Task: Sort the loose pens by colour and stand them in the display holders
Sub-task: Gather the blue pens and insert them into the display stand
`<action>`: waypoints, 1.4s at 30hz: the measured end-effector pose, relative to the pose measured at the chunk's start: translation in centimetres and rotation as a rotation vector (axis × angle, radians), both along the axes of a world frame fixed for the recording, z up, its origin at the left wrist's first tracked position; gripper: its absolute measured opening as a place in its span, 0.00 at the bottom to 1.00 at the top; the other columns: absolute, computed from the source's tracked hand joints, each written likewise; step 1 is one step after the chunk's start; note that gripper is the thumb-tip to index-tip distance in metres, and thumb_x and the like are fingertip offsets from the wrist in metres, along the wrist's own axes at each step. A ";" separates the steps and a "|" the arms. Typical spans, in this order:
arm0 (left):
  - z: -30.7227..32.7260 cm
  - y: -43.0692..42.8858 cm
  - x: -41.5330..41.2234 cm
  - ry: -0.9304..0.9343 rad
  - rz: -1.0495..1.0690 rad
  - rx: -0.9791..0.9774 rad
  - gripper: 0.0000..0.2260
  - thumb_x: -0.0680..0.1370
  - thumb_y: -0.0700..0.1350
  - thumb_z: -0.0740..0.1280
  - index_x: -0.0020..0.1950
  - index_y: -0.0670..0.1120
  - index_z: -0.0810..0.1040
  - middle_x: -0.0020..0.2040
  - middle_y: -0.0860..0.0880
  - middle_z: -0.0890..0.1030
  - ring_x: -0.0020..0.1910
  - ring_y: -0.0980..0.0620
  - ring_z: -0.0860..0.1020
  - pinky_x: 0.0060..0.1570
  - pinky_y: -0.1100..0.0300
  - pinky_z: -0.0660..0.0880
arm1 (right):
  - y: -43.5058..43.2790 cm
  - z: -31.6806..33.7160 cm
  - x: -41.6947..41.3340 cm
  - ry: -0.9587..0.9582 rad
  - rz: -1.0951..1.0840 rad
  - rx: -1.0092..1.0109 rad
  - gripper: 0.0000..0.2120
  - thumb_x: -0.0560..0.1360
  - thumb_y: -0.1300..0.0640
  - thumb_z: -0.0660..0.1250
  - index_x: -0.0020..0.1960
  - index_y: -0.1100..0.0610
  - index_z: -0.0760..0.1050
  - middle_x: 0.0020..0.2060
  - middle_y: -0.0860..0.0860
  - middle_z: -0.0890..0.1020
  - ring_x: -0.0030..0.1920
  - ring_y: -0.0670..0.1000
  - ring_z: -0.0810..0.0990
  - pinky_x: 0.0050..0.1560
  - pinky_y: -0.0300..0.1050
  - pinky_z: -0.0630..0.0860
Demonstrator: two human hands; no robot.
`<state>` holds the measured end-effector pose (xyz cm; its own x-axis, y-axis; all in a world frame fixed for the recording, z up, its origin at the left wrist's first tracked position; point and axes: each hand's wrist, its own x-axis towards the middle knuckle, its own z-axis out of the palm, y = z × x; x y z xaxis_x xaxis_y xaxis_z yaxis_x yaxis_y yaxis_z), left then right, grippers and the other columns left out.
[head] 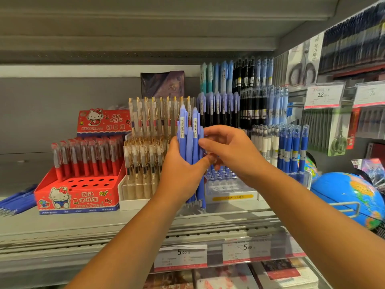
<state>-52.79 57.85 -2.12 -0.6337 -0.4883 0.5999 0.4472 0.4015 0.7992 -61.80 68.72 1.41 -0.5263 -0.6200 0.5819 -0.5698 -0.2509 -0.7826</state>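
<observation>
I see a stationery shop: grey metal shelving (62, 225), a red cardboard pen display box (77, 200), white red-edged price tags (180, 257) (5.00 each).

The light is bright and even, falling from above and the front. The underside of the upper shelf (145, 28) lies in soft shadow. The blue pens (190, 142) in the middle are sharp; the edges bend, and the price labels (324, 94) at right are smeared.

matte periwinkle plastic pens (190, 147), glossy red printed cardboard pen box (77, 197), clear shiny acrylic tiered holder (229, 184), painted grey metal shelf (104, 224)
</observation>
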 end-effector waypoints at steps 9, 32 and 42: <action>0.2 0.2 0.4 -0.001 0.023 -0.017 0.31 0.67 0.59 0.72 0.68 0.53 0.71 0.54 0.57 0.80 0.51 0.59 0.81 0.49 0.62 0.80 | -0.4 -0.3 -0.3 -0.232 0.031 -0.095 0.07 0.76 0.61 0.71 0.54 0.59 0.79 0.39 0.52 0.83 0.41 0.49 0.82 0.42 0.41 0.78; 0.0 -0.6 -0.3 0.060 0.137 0.050 0.21 0.74 0.51 0.73 0.63 0.50 0.70 0.39 0.50 0.77 0.26 0.56 0.77 0.28 0.61 0.78 | -2.2 -1.0 -3.5 0.302 -0.497 -0.121 0.13 0.73 0.53 0.75 0.51 0.51 0.72 0.43 0.48 0.78 0.40 0.50 0.80 0.41 0.48 0.81; 0.0 -0.2 -0.3 0.061 0.128 0.027 0.30 0.65 0.61 0.71 0.62 0.50 0.70 0.36 0.48 0.77 0.25 0.52 0.77 0.27 0.60 0.78 | -2.0 -1.8 -3.9 0.395 -0.436 0.131 0.14 0.77 0.55 0.70 0.59 0.58 0.72 0.37 0.48 0.76 0.35 0.46 0.78 0.33 0.45 0.81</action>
